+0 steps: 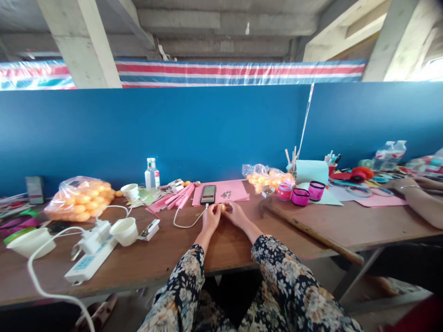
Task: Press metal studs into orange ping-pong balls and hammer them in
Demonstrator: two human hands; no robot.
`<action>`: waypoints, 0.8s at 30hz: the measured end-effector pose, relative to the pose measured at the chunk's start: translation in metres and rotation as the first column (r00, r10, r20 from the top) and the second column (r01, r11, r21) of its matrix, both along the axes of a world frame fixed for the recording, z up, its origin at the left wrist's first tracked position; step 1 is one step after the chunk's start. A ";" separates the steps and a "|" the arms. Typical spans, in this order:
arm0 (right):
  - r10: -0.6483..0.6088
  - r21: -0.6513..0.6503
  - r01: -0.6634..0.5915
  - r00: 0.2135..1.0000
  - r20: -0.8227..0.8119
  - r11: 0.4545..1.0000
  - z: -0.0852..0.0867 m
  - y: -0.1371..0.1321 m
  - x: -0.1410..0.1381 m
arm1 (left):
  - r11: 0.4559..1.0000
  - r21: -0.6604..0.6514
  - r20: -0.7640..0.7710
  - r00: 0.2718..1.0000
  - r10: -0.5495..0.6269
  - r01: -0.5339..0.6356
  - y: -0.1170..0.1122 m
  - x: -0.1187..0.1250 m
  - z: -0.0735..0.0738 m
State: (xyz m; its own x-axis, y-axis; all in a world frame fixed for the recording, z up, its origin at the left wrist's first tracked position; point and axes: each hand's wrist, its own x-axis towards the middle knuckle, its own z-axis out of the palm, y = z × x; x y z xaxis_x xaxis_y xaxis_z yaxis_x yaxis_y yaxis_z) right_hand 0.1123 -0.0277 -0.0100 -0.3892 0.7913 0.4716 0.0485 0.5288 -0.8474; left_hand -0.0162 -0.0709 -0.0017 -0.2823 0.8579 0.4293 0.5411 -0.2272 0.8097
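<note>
Between the fingertips of both hands is a small orange ball (223,208), partly covered by the fingers. My left hand (211,217) grips it from the left, and my right hand (237,214) pinches it from the right. Just beyond them, a phone (208,194) with a white cable (187,226) plugged into its near end lies on pink paper (238,190). To the phone's right, a little pile of small metal pieces (226,194) rests on the same paper.
Clear bags of orange balls (81,200) stand left and right. A power strip (90,263), white cups (123,231) and pink paper strips (176,197) are on the left. A long-handled hammer (311,233) lies right, near pink bands (300,197). Another person's arm (420,203) rests far right.
</note>
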 end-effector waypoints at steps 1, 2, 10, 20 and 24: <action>0.002 0.001 -0.002 1.000 0.000 1.000 0.000 0.000 0.000 | 1.000 -0.001 0.000 1.000 -0.001 0.001 0.000 0.000 0.000; 0.006 0.003 -0.006 1.000 0.000 1.000 -0.001 0.001 0.000 | 1.000 -0.001 0.000 1.000 -0.003 0.003 0.000 0.000 0.000; 0.022 0.020 -0.022 1.000 0.007 1.000 -0.003 0.003 -0.001 | 1.000 0.004 -0.005 1.000 0.004 -0.004 -0.002 0.001 0.003; -0.004 0.039 0.003 1.000 0.021 0.999 -0.007 0.006 -0.001 | 1.000 0.012 -0.003 1.000 0.002 -0.002 -0.001 0.002 0.002; -0.008 0.041 0.007 1.000 0.028 0.999 -0.007 0.006 0.000 | 1.000 0.012 0.001 1.000 -0.003 0.003 0.000 0.001 0.001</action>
State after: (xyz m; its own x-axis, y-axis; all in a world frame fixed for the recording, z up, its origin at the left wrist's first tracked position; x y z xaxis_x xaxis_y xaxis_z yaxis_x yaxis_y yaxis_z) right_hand 0.1120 -0.0216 -0.0169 -0.3968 0.7743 0.4929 0.0756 0.5627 -0.8232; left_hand -0.0153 -0.0709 -0.0006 -0.2801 0.8537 0.4390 0.5394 -0.2383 0.8076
